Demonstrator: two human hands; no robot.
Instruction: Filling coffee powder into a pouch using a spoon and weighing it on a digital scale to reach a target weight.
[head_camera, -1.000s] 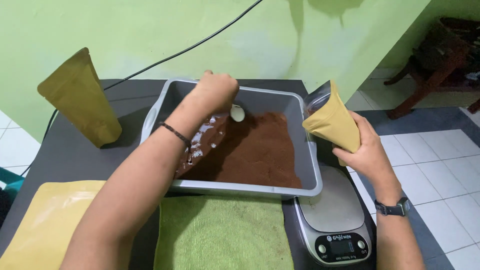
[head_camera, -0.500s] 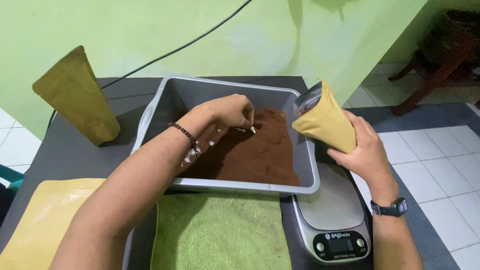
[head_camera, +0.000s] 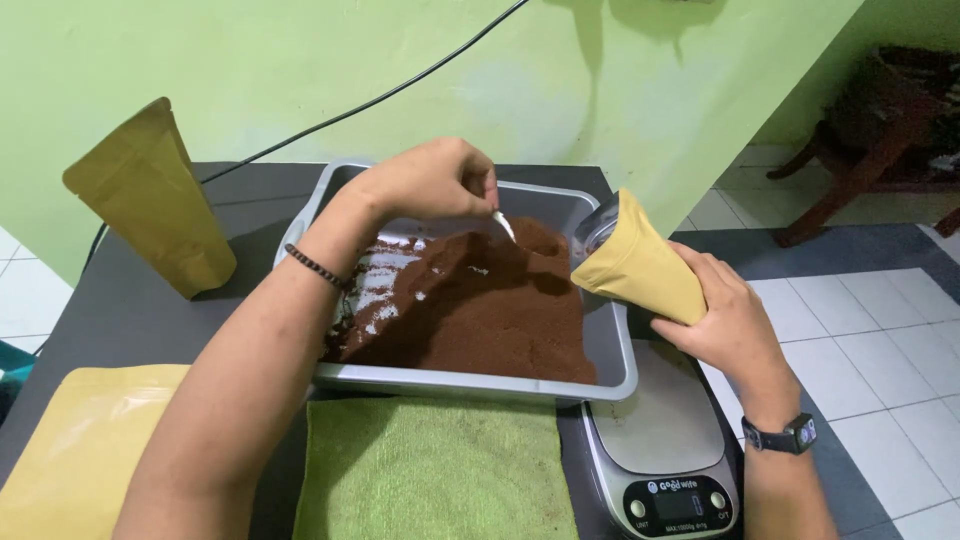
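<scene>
**Spoon in the powder, pouch tilted at the tray's right rim**

The left hand (head_camera: 430, 180) is pinching a small white spoon (head_camera: 503, 225), its grip clenched on the handle. The spoon is slanting down and to the right, its long axis running from the fingers to the top of the brown powder (head_camera: 480, 310), where its tip is touching the heap. The right hand (head_camera: 730, 320) is grasping a tan pouch (head_camera: 640, 265) around its lower half. The pouch is lying tilted, long axis running from lower right to upper left, its open mouth pointing up-left over the tray's right rim, just beside the spoon.

The grey tray (head_camera: 470, 383) is sitting on the dark counter (head_camera: 120, 310), its powder piled toward the right and front, with bare floor showing at the left. Its front rim is touching a green cloth (head_camera: 430, 470); its right front corner is meeting a scale (head_camera: 665, 440), which is lying under the right wrist. A second tan pouch (head_camera: 150, 195) is standing upright, well apart at the left, with open counter between it and the tray. A flat yellow pouch (head_camera: 70, 450) is lying at the near left. A black cable (head_camera: 400, 85) is running along the green wall behind the tray.
</scene>
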